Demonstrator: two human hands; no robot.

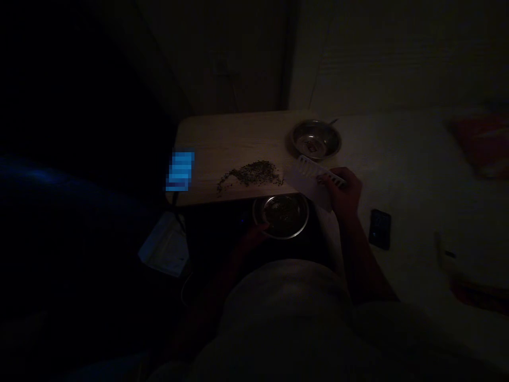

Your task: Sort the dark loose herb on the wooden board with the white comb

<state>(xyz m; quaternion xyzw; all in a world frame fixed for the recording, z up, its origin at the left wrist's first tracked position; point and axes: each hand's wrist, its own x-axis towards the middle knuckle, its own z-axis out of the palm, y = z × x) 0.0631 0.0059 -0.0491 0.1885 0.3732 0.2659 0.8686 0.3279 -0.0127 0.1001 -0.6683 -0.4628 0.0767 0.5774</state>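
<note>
One dim head view looks down, seemingly from above the wearer's torso.

Darkness partly hides the left hand (pixel 256 234); right edge cuts 1 red object (pixel 485 142).

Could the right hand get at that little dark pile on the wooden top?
Probably yes: the right hand holds a white tool close beside the dark pile, and nothing seems to stand between, though the light is dim.
</note>
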